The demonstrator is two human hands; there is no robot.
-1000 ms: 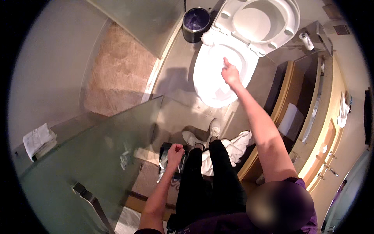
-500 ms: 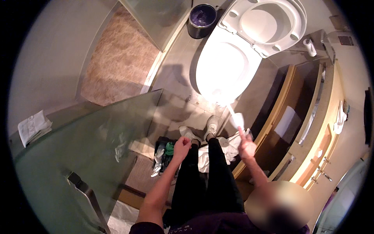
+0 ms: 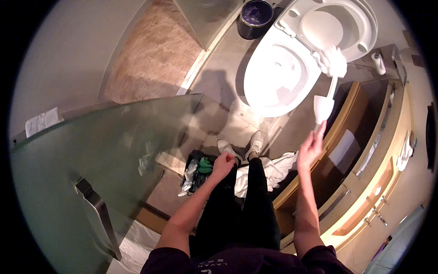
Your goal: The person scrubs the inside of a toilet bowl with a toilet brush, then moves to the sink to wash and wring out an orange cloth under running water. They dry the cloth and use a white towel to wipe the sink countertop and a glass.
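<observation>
My right hand (image 3: pixel 311 147) is closed round the handle of a white toilet brush (image 3: pixel 323 108), index finger laid along it. The brush has a cup-shaped guard midway, and its fluffy white head (image 3: pixel 334 62) is raised beside the right rim of the toilet (image 3: pixel 255 86). Lid and seat (image 3: pixel 292 23) both stand up, and strong glare covers the bowl. My left hand (image 3: pixel 223 163) hangs in front of my left knee, its fingers curled together; whether anything is in them cannot be made out.
A black caddy (image 3: pixel 197 176) with a green cloth stands by my left foot. White fabric (image 3: pixel 273 171) lies on the floor to my right. A dark bin (image 3: pixel 255 18) stands left of the toilet. The glass panel (image 3: pixel 114 141) is at left, the wooden vanity (image 3: pixel 346 182) at right.
The brush has come up from the toilet's front rim and swung to its right side, head upward. My right arm has reached forward. The view has shifted slightly.
</observation>
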